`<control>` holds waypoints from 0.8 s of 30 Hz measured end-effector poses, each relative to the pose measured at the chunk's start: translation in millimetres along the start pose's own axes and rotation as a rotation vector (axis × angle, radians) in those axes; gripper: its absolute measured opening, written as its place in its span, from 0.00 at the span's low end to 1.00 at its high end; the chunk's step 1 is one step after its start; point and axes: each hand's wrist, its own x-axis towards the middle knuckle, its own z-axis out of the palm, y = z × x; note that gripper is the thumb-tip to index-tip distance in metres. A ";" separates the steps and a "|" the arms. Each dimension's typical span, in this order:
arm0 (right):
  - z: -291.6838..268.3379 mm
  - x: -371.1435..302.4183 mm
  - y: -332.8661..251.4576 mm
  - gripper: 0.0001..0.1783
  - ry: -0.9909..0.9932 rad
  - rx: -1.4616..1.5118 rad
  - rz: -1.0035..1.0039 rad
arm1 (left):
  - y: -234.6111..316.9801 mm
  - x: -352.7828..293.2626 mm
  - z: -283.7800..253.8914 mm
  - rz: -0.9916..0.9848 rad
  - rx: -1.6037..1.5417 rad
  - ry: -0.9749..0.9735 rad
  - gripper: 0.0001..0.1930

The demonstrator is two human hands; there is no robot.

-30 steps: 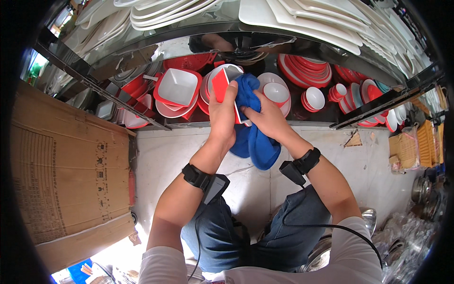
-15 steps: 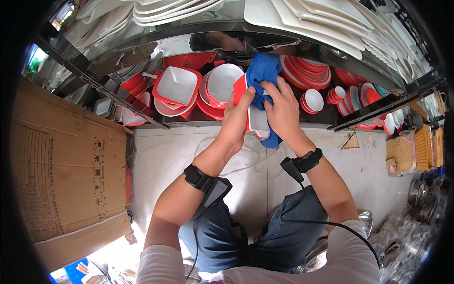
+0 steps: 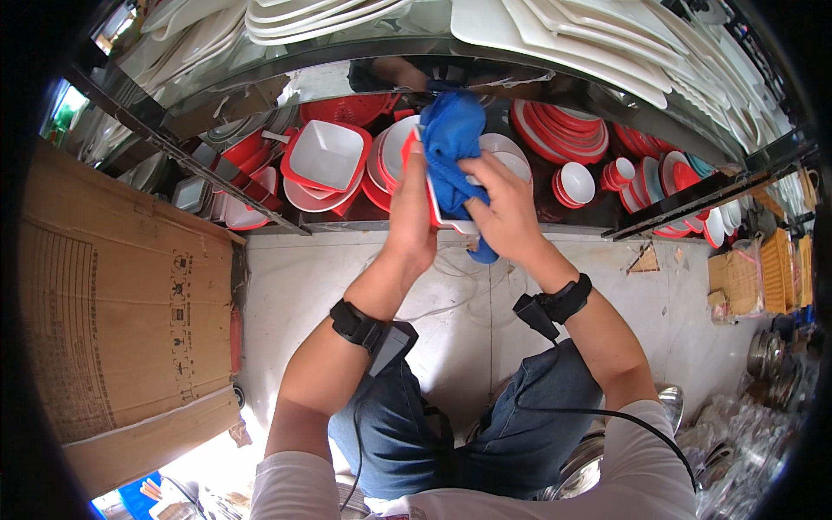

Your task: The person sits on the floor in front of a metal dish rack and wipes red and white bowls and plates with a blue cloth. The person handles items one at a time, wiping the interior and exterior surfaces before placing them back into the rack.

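My left hand [image 3: 411, 212] grips a red-and-white dish [image 3: 456, 227] by its left side, thumb along the red outer wall. A blue cloth [image 3: 452, 130] covers most of the dish's white inner face, so its full shape is hidden. My right hand [image 3: 505, 206] is closed on the cloth and presses it against the dish from the right. One end of the cloth hangs below the dish. Both hands are just in front of the low shelf. Behind them stand a red-and-white square bowl [image 3: 325, 156] and round white bowls [image 3: 507, 154].
Stacked white plates [image 3: 563, 43] fill the glass shelf above. Red-rimmed plates [image 3: 562, 130] and small cups [image 3: 574, 184] stand at the right of the lower shelf. A large cardboard box [image 3: 130, 295] is at left. Plastic-wrapped metalware [image 3: 745, 442] lies at lower right. A black cable [image 3: 624, 411] crosses my right arm.
The dish and cloth have moved left and turned, with the white inside facing more upward. The cloth now spreads over the inside, and white bowls behind have come into view.
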 end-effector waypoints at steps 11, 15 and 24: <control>-2.3 4.5 -4.8 0.18 -0.186 0.007 0.019 | 2.2 -4.7 3.2 0.013 0.013 0.089 0.27; 4.1 0.8 3.4 0.18 -0.156 -0.118 0.015 | -7.4 0.2 4.0 0.078 0.061 0.084 0.24; 4.6 -7.9 -4.4 0.20 0.009 -0.198 0.089 | -6.1 -3.3 14.4 0.079 0.237 0.009 0.29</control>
